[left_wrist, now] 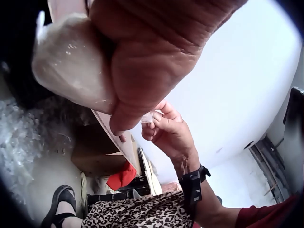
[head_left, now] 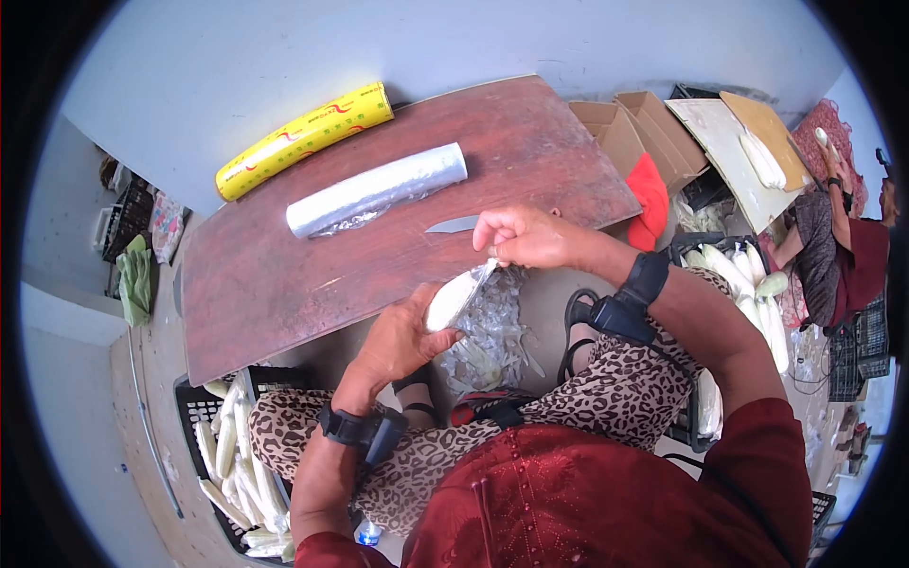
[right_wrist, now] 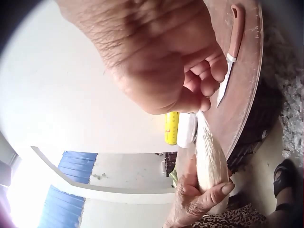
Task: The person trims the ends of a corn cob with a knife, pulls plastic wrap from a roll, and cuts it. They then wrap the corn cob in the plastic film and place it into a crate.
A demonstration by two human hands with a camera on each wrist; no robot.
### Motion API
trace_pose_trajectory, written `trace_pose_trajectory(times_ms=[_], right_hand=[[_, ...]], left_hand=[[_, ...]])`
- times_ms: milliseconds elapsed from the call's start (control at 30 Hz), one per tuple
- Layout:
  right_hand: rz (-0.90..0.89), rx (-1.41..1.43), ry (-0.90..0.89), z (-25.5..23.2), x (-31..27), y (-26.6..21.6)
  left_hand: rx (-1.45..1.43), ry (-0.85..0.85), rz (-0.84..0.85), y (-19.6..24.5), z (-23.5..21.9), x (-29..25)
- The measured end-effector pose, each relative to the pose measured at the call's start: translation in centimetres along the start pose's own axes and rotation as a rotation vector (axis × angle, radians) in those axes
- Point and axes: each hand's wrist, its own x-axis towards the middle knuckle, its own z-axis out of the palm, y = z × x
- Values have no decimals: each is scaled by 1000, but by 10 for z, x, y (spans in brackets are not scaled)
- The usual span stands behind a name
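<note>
My left hand (head_left: 393,336) grips a pale ear of corn in its husk (head_left: 453,301), low over the table's near edge, with the thumb along its side. Shiny clear film lies over the ear (left_wrist: 71,64) in the left wrist view. At its tapered tip, my right hand (head_left: 530,237) pinches the end between thumb and finger; in the right wrist view the pinched tip of the ear (right_wrist: 205,130) is drawn to a point. Just beyond the right hand lies a knife (right_wrist: 232,52) with a brown handle, its blade partly covered by the hand in the head view.
The reddish table (head_left: 256,293) carries a roll of clear film (head_left: 379,189) and a yellow roll (head_left: 303,140). Crates of corn stand at left (head_left: 227,454) and right (head_left: 748,284). Plastic scraps (head_left: 488,331) lie below. Another person (head_left: 843,246) sits at far right.
</note>
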Motion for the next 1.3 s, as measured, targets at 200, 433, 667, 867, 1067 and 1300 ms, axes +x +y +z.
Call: trace_pose_trajectory(times_ms=[200, 433, 667, 867, 1067, 1300], right_hand=[[44, 436, -211, -12, -4, -2], [-173, 272, -115, 5, -13, -17], [-226, -56, -55, 5, -7, -11], [-188, -12, -39, 1, -3, -5], [-165, -82, -4, 5, -2, -7], [-136, -146, 2, 7, -4, -14]], left_hand=[[-303, -107, 59, -7, -3, -1], [-514, -179, 4, 2, -5, -5], [-585, -208, -37, 6, -7, -8], [-608, -181, -52, 14, -7, -9], [-611, -159, -24, 3, -1, -3], [-569, -132, 6, -10, 6, 4]])
